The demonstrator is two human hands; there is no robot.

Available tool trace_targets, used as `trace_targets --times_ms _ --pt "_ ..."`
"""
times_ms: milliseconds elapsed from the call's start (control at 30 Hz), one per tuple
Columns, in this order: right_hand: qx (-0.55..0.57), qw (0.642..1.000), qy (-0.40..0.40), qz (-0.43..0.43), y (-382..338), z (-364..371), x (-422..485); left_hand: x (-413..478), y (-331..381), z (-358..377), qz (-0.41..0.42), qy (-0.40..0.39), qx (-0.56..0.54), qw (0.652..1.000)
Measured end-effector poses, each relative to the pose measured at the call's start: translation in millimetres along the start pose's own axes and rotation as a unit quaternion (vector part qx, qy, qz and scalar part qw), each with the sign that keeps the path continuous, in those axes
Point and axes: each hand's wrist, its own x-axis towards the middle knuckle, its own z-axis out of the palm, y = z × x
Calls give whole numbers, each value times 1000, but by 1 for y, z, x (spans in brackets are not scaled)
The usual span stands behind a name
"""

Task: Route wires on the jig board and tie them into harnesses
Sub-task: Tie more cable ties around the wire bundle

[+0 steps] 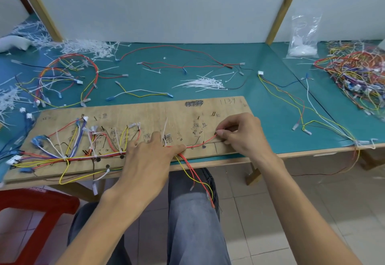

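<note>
Board (187, 114): on bench (208, 56) front edge, wires routed across it
Left hand (154, 154): flat, pressing bundle (83, 157) down
Right hand (239, 133): pinching red wire (206, 142) on the board
Bag (306, 27): clear plastic, back right, holds white ties (302, 51)

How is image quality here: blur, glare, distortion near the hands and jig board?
Head view: even, soft light, no glare on the jig board; head view: wide-angle bend leans the wooden posts outward; head view: red wire between left hand and right hand is sharp.

1 head view, close, forward and down over the jig board (145, 114).
</note>
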Motion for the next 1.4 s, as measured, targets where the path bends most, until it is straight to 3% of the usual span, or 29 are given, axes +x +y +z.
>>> trace_targets --times_ms 200,333,567,867,1000,1033,1167,1400 --pt "125 991 -43 8 9 -5 5 1 0 1 8 0 6 1000" --pt "122 992 -27 -5 8 1 8 2 -1 1 7 -3 0 1000" --pt "-13 999 37 -23 5 11 13 1 0 -1 9 -15 16 1000" --pt "-113 980 108 -121 22 33 -26 4 5 -4 25 -10 31 999" --pt "-54 951 239 -188 24 46 -76 4 5 -4 30 -7 30 999" --pt "-64 951 232 -193 25 53 -92 3 6 -3 30 -4 31 999" --pt "-123 986 64 -96 28 71 -125 3 5 -1 33 0 32 999" --pt "-111 987 29 -110 33 71 -129 0 6 -1 26 5 39 999"
